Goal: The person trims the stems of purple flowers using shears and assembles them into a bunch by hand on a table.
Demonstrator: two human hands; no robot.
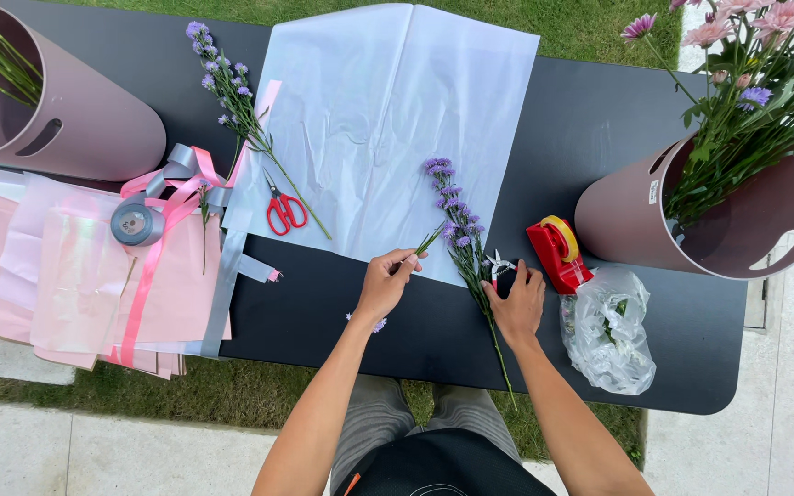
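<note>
Now, off to the left lie red scissors [285, 211] on the white tissue paper [388, 119]; the left hand [385, 285] pinches a small green sprig [427, 242], the purple flower stem [464, 248] just beside it, and the right hand [516, 301] curls its fingers onto small snips [498, 266] by the red tape dispenser [558, 253]

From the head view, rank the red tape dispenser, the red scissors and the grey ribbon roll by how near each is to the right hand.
Measured from the right hand:
1. Red tape dispenser, just to its right on the black table.
2. Red scissors, well to its left on the white paper.
3. Grey ribbon roll, farthest left, over the pink sheets.
</note>
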